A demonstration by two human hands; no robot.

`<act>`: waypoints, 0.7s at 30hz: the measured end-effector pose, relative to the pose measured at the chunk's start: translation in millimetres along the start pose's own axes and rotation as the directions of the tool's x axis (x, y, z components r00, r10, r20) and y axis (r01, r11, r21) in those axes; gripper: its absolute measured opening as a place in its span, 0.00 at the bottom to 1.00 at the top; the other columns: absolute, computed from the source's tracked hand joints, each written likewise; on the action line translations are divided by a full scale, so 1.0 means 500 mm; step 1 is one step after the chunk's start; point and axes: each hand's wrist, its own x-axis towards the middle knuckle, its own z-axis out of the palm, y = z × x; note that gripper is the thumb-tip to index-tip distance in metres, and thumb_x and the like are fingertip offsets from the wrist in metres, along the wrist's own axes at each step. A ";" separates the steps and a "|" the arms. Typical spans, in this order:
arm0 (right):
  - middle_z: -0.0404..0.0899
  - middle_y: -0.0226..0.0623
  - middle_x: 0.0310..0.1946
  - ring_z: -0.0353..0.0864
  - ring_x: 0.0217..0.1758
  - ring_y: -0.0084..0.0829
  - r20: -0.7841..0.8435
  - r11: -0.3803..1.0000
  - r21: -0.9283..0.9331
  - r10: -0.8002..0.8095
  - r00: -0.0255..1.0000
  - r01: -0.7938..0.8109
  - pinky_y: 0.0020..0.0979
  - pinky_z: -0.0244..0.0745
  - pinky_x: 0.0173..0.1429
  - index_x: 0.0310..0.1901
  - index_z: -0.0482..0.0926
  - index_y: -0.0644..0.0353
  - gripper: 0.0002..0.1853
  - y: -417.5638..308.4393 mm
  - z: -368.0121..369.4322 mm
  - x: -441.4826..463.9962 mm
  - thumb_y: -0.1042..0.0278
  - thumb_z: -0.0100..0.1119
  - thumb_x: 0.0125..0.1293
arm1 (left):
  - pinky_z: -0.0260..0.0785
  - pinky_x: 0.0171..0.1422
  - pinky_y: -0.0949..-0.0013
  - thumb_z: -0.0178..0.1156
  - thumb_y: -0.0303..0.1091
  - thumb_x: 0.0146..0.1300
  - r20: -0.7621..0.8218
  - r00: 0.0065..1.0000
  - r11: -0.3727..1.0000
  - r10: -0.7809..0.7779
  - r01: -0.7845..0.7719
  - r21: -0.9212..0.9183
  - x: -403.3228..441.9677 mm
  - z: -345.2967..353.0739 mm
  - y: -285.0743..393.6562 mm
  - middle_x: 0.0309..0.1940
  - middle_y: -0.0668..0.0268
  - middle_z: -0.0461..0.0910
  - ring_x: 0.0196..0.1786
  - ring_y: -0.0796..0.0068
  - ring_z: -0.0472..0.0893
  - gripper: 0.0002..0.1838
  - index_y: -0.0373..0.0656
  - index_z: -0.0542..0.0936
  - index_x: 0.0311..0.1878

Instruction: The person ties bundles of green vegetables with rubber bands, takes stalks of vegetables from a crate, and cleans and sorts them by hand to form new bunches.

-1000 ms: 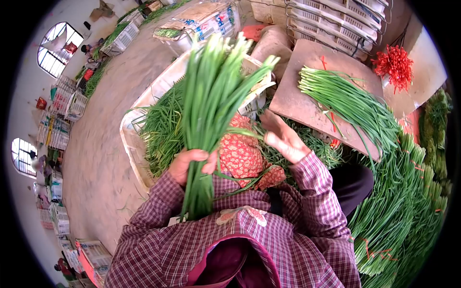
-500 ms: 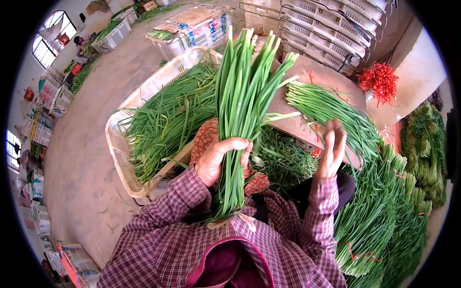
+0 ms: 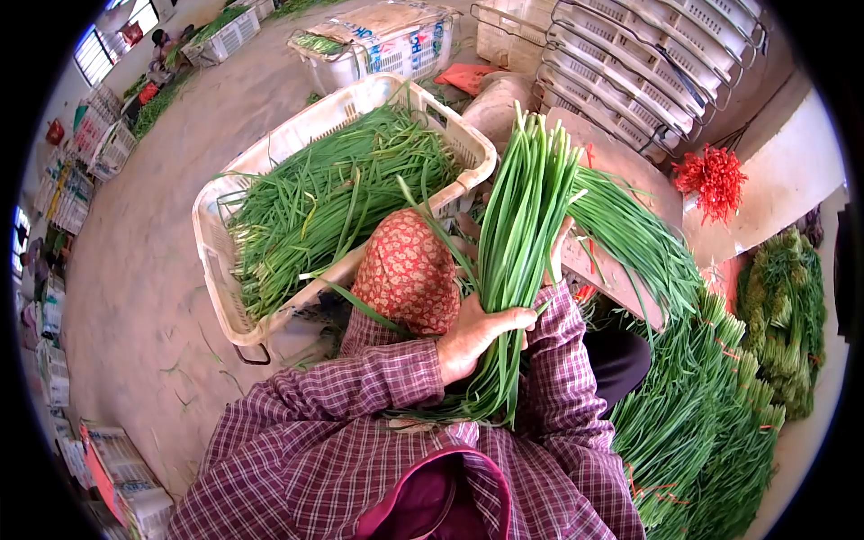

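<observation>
My left hand [image 3: 479, 337] is wrapped round the lower part of a bunch of garlic chives [image 3: 525, 216]. The bunch stands nearly upright before my chest, pale cut ends up and leaf tips hanging down to my lap. Close against its right side is my right hand [image 3: 560, 252], mostly hidden by the leaves, so its fingers do not show. Another bunch of garlic chives [image 3: 630, 229] lies behind it on a brown board [image 3: 661, 180]. Left of my patterned-cloth knee [image 3: 409, 274], a white plastic crate [image 3: 216, 270] holds loose chives [image 3: 333, 198].
Tied chive bunches [image 3: 693, 405] are heaped at my right. Red ties [image 3: 711, 183] hang beside a pale wall. Stacked white crates [image 3: 621, 81] stand behind the board, and a covered crate [image 3: 378, 40] stands farther back. Another person [image 3: 162, 45] sits far off at upper left.
My left hand has carried the bunch to the right and lower. My right hand, raised apart before, is now behind the bunch's right side. The view has shifted slightly.
</observation>
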 end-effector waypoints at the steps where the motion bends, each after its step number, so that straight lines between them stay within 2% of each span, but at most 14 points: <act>1: 0.47 0.42 0.76 0.54 0.74 0.57 0.068 0.998 0.058 -0.018 0.998 0.014 0.66 0.55 0.71 0.76 0.43 0.46 0.60 0.005 0.008 0.002 0.11 0.36 0.50 | 0.79 0.34 0.68 0.72 0.36 0.53 -0.012 1.000 0.999 -0.003 0.003 -0.039 -0.001 0.002 -0.010 0.33 0.64 0.80 0.34 0.74 0.82 0.19 0.38 0.78 0.44; 2: 0.47 0.42 0.76 0.54 0.74 0.57 0.062 0.998 0.057 -0.012 0.998 0.008 0.66 0.55 0.71 0.76 0.43 0.46 0.60 0.006 0.015 -0.004 0.11 0.36 0.50 | 0.77 0.33 0.69 0.72 0.35 0.54 -0.025 1.000 0.997 -0.009 0.008 -0.077 -0.001 0.003 -0.017 0.33 0.65 0.80 0.31 0.75 0.81 0.18 0.38 0.78 0.43; 4: 0.46 0.47 0.76 0.53 0.73 0.61 0.225 0.931 0.307 0.133 0.965 -0.199 0.69 0.59 0.67 0.76 0.43 0.45 0.59 0.006 0.033 -0.021 0.11 0.36 0.50 | 0.78 0.35 0.67 0.71 0.35 0.55 -0.024 1.000 0.998 0.003 -0.005 -0.069 -0.002 0.002 -0.025 0.33 0.62 0.81 0.31 0.73 0.82 0.19 0.36 0.76 0.45; 5: 0.46 0.47 0.76 0.53 0.73 0.61 0.224 0.930 0.307 0.137 0.965 -0.204 0.69 0.59 0.67 0.76 0.43 0.45 0.59 0.013 0.011 -0.019 0.11 0.36 0.50 | 0.78 0.36 0.65 0.70 0.34 0.56 -0.025 1.000 0.998 0.019 -0.020 -0.056 -0.003 0.000 -0.028 0.33 0.59 0.81 0.31 0.70 0.82 0.21 0.34 0.74 0.48; 6: 0.44 0.46 0.76 0.50 0.75 0.59 0.147 0.965 0.174 0.172 0.974 -0.196 0.64 0.55 0.70 0.77 0.42 0.45 0.59 0.025 -0.030 -0.014 0.10 0.33 0.50 | 0.78 0.36 0.66 0.70 0.35 0.57 -0.024 1.000 0.998 -0.004 0.002 -0.058 -0.004 -0.007 -0.035 0.34 0.60 0.81 0.32 0.70 0.82 0.20 0.34 0.75 0.47; 8: 0.44 0.45 0.77 0.48 0.75 0.61 0.337 0.938 0.179 0.226 0.914 -0.298 0.64 0.55 0.70 0.77 0.42 0.44 0.58 0.027 0.015 -0.016 0.11 0.31 0.52 | 0.77 0.36 0.67 0.69 0.35 0.57 -0.029 1.000 0.997 -0.012 0.009 -0.083 -0.004 -0.021 -0.053 0.35 0.60 0.81 0.32 0.70 0.83 0.20 0.34 0.75 0.47; 9: 0.44 0.45 0.77 0.51 0.73 0.66 0.369 0.948 0.115 0.238 0.899 -0.298 0.65 0.65 0.63 0.77 0.44 0.43 0.55 0.033 0.027 -0.011 0.14 0.34 0.55 | 0.77 0.36 0.67 0.69 0.35 0.58 -0.028 0.999 0.995 -0.020 0.017 -0.101 -0.003 -0.027 -0.060 0.36 0.60 0.82 0.32 0.70 0.83 0.19 0.35 0.76 0.47; 11: 0.42 0.52 0.76 0.52 0.72 0.68 0.259 0.845 0.433 0.215 0.942 -0.313 0.64 0.72 0.58 0.76 0.48 0.46 0.54 0.062 0.007 -0.021 0.15 0.35 0.56 | 0.77 0.38 0.68 0.69 0.37 0.58 -0.033 0.994 0.985 -0.105 0.099 -0.139 -0.010 -0.041 -0.053 0.39 0.60 0.83 0.35 0.70 0.83 0.20 0.36 0.76 0.50; 12: 0.43 0.51 0.76 0.62 0.68 0.65 0.215 0.827 0.471 0.229 0.949 -0.306 0.62 0.77 0.53 0.76 0.48 0.47 0.53 0.071 -0.007 -0.020 0.16 0.36 0.57 | 0.77 0.41 0.67 0.70 0.37 0.58 -0.002 0.987 0.973 -0.159 0.157 -0.168 -0.010 -0.048 -0.046 0.40 0.60 0.83 0.38 0.70 0.83 0.22 0.37 0.76 0.51; 13: 0.56 0.51 0.72 0.71 0.61 0.62 0.119 0.799 0.523 0.275 0.954 -0.296 0.61 0.79 0.49 0.74 0.55 0.50 0.50 0.075 -0.013 -0.019 0.19 0.41 0.59 | 0.77 0.44 0.66 0.70 0.38 0.58 0.034 0.977 0.957 -0.212 0.214 -0.194 -0.012 -0.058 -0.041 0.42 0.61 0.82 0.40 0.70 0.83 0.23 0.38 0.76 0.52; 15: 0.69 0.47 0.63 0.76 0.56 0.52 0.059 0.884 0.355 0.304 0.951 -0.305 0.53 0.79 0.51 0.68 0.63 0.54 0.45 0.088 -0.058 -0.009 0.26 0.50 0.60 | 0.70 0.63 0.63 0.67 0.39 0.61 0.140 0.979 0.989 -0.145 0.146 0.000 -0.030 -0.108 -0.037 0.50 0.60 0.81 0.53 0.69 0.79 0.27 0.38 0.73 0.60; 17: 0.78 0.41 0.56 0.79 0.54 0.38 0.017 0.945 0.121 0.303 0.953 -0.302 0.41 0.77 0.58 0.64 0.70 0.57 0.39 0.094 -0.098 0.000 0.35 0.60 0.60 | 0.65 0.69 0.63 0.66 0.41 0.62 0.224 0.968 0.982 -0.111 0.072 0.176 -0.063 -0.145 0.006 0.51 0.60 0.80 0.57 0.69 0.77 0.32 0.36 0.69 0.65; 19: 0.79 0.41 0.55 0.80 0.53 0.38 0.053 0.930 0.147 0.334 0.941 -0.338 0.41 0.78 0.57 0.63 0.71 0.58 0.38 0.085 -0.090 0.001 0.36 0.61 0.60 | 0.70 0.65 0.64 0.65 0.43 0.62 0.299 0.904 0.883 -0.306 0.153 0.443 -0.079 -0.219 0.053 0.52 0.57 0.80 0.55 0.68 0.79 0.35 0.35 0.67 0.67; 21: 0.79 0.40 0.54 0.80 0.52 0.37 -0.007 0.932 0.197 0.312 0.950 -0.305 0.41 0.78 0.56 0.63 0.71 0.58 0.38 0.091 -0.087 -0.001 0.36 0.62 0.60 | 0.76 0.57 0.65 0.63 0.44 0.63 0.275 0.872 0.802 -0.404 0.193 0.565 -0.090 -0.289 0.138 0.52 0.54 0.80 0.53 0.67 0.81 0.34 0.33 0.67 0.67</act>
